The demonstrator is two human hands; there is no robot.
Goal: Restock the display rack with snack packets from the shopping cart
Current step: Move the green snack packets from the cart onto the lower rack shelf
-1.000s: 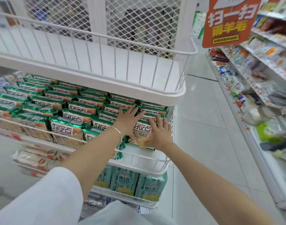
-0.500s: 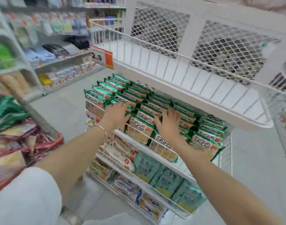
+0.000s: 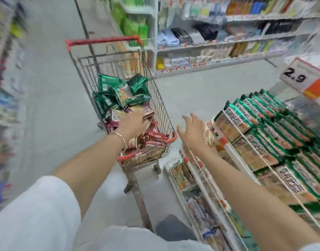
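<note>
At the bottom of the frame a white sleeve point(image 3: 34, 212) fills the lower left, and both bare forearms reach up and away from it. The left hand point(image 3: 132, 124), a thin bracelet point(image 3: 120, 137) at its wrist, sits near the centre of the frame, palm down on the red snack packets point(image 3: 152, 138) heaped in the near end of the shopping cart point(image 3: 162, 113); its fingers curl over a packet, but blur hides whether the grip has closed on it, so I cannot tell. Just right of centre the right hand point(image 3: 193, 132) hangs in the air with fingers spread, its grip released and holding nothing, between the cart's red corner and the left end of the display rack point(image 3: 233, 153). Green snack packets point(image 3: 275, 124) lie in tidy rows on the rack's tier at the right of the frame, with a 2.9 price sign point(image 3: 304, 77) above them. Further up the cart, more green packets point(image 3: 119, 91) lie jumbled behind the red ones. Store shelves point(image 3: 219, 44) cross the upper right, blurred.

Half a second ago both hands pressed on the rack's green rows; now the view has swung left to the cart and both hands have left the rack
</note>
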